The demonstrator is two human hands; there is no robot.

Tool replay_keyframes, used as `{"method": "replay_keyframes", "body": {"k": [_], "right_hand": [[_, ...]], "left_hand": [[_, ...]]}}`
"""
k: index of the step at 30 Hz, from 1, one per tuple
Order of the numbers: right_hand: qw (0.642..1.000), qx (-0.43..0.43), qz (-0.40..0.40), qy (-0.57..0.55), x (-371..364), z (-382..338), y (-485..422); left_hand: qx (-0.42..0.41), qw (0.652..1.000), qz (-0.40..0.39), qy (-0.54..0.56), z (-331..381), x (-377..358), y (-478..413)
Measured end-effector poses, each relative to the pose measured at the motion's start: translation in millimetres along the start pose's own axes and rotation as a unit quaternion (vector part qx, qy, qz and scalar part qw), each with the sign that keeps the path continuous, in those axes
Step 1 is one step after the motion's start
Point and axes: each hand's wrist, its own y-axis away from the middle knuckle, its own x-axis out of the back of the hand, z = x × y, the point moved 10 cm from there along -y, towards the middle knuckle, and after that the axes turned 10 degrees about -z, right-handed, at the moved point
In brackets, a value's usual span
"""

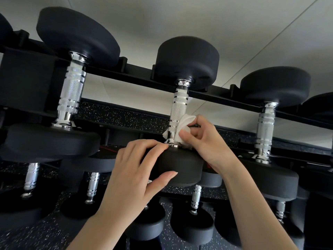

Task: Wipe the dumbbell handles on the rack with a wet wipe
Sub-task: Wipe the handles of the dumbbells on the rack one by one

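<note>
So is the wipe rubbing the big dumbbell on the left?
No, the right hand presses the wipe against the lower end of the handle of the middle dumbbell.

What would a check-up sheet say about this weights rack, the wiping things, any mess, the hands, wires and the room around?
Surface: black rack holds dumbbells in rows, one row above another.
Job's things: white wet wipe is pressed against the middle dumbbell, low on its silver handle.
Clutter: nothing seen.
Hands: left hand grips the near head of the middle dumbbell; right hand pinches the wet wipe.
Cables: nothing seen.
Surroundings: white wall behind, black speckled floor below.
</note>
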Motion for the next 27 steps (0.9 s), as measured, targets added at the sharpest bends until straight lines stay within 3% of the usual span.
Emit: {"method": "replay_keyframes", "body": {"k": [8,15,21,27], "right_hand": [[0.987,-0.011,0.035,0.155,5,-9,13],[0.962,0.048,0.094,0.252,9,-34,29],[0.964,0.085,0.053,0.246,-4,-45,16],[0.931,0.07,-0.009,0.358,-19,-52,6]], "left_hand": [[-0.005,1.0,0.005,-0.002,-1,-1,0],[-0.012,1.0,0.007,-0.012,-1,-1,1],[-0.011,1.0,0.01,0.008,-4,0,1],[0.0,0.995,0.028,0.096,-16,0,3]]}}
